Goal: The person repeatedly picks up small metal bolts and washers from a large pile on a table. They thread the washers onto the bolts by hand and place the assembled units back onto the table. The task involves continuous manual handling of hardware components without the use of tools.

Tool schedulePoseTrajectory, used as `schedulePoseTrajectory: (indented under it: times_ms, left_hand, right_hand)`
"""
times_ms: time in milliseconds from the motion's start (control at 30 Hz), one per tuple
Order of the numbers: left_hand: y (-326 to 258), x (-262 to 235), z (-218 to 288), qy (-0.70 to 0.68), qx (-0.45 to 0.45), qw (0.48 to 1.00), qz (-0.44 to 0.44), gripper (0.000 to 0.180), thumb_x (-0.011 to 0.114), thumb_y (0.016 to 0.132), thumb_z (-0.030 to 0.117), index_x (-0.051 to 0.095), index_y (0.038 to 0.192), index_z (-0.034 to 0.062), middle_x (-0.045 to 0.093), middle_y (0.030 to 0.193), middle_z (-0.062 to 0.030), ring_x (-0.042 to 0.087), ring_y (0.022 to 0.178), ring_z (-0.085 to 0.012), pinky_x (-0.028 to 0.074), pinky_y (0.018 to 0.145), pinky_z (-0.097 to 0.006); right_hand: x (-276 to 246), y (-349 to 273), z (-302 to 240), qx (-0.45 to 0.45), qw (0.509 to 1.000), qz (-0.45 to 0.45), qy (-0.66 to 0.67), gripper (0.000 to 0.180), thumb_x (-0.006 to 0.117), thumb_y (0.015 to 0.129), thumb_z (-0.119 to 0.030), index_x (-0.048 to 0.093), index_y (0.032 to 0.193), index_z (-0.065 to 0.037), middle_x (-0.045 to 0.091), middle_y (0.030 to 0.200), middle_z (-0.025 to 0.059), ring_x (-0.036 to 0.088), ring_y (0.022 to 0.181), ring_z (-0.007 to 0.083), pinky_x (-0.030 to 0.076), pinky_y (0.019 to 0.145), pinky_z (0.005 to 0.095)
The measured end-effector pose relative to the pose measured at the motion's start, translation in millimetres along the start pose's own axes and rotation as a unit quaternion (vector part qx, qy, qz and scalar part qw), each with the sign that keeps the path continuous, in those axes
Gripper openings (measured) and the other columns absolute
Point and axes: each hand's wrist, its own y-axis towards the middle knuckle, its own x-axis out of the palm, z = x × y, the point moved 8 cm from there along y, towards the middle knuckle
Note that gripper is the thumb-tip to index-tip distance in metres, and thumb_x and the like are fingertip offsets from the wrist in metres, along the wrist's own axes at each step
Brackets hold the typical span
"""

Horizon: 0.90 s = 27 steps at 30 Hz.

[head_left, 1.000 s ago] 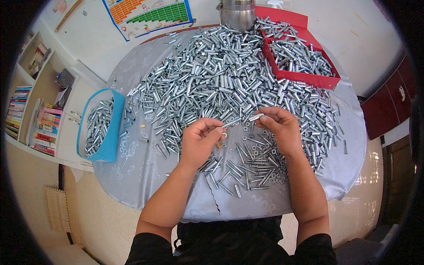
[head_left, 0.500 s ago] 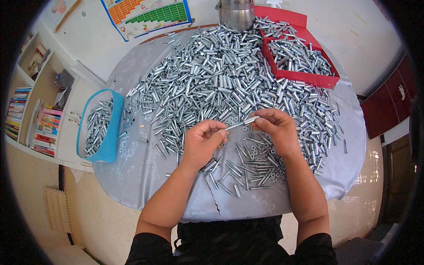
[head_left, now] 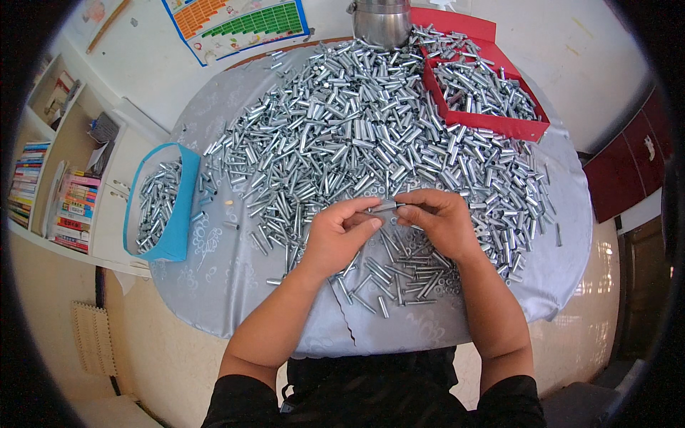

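Above the near edge of the round table, both hands are meeting over its grey cloth. Between them a short silver metal tube is lying level, the left hand pinching one end between thumb and forefinger while the right hand is gripping the other end with curled fingertips. Just under the hands a thin scatter of loose tubes and small washers is resting on the cloth, and a thick heap of silver tubes is spreading across the table beyond.

At the far right a red open box is sitting tilted, partly filled with the same tubes. Off the left rim a blue oval basket is holding more of them. A steel pot is standing at the far edge. On the wall behind, a rectangular chart with a blue border and orange and green grids is hanging. Shelves with colourful book spines are standing at far left.
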Motion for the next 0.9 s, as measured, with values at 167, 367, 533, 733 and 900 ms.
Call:
schedulePoseTrajectory:
  times_ms: [167,367,533,733,900]
  left_hand:
    - [-1,0,-2,-0.029,-0.031,0.999,0.002,0.022,0.062,0.089,0.003,0.062,0.111,-0.0018,0.068,0.089,-0.0082,0.066,0.079,-0.0128,0.053,0.073,-0.026]
    - [3,-23,-4,-0.034,-0.007,0.995,0.09,0.018,0.062,0.088,0.001,0.063,0.106,-0.0024,0.068,0.088,-0.0071,0.065,0.077,-0.0122,0.052,0.071,-0.025]
    - [2,-21,0,-0.03,0.002,0.995,0.097,0.019,0.062,0.088,0.0,0.063,0.106,-0.003,0.068,0.089,-0.0067,0.065,0.077,-0.0122,0.053,0.071,-0.025]
    - [3,-21,-6,-0.054,-0.012,0.993,0.102,0.019,0.064,0.088,0.005,0.064,0.107,-0.0003,0.069,0.088,-0.0061,0.066,0.075,-0.0113,0.049,0.06,-0.021]
    - [3,-22,-2,-0.059,-0.01,0.992,0.113,0.018,0.063,0.089,0.005,0.063,0.106,-0.0017,0.068,0.087,-0.0073,0.066,0.075,-0.0128,0.052,0.065,-0.024]
  right_hand:
    - [-3,0,-2,-0.018,0.999,0.01,-0.031,0.015,0.069,0.086,-0.008,0.07,0.097,0.003,0.068,0.085,0.0072,0.061,0.068,0.0099,0.05,0.063,0.0235]
    - [-23,2,-19,-0.124,0.95,0.112,-0.266,0.011,0.069,0.082,-0.011,0.069,0.086,0.0,0.067,0.081,0.01,0.063,0.07,0.0208,0.05,0.065,0.0322]
    - [-10,2,-25,-0.221,0.891,0.084,-0.387,0.011,0.07,0.075,-0.008,0.07,0.085,-0.004,0.064,0.08,0.0117,0.062,0.078,0.0304,0.05,0.069,0.0382]
    - [-15,2,-30,-0.241,0.886,0.077,-0.39,0.013,0.07,0.074,-0.008,0.07,0.086,-0.005,0.063,0.08,0.0101,0.061,0.079,0.0291,0.049,0.071,0.039]
    - [10,1,-22,-0.255,0.861,0.011,-0.44,0.016,0.072,0.072,-0.009,0.071,0.088,-0.006,0.062,0.083,0.0091,0.061,0.081,0.0282,0.049,0.072,0.0384]
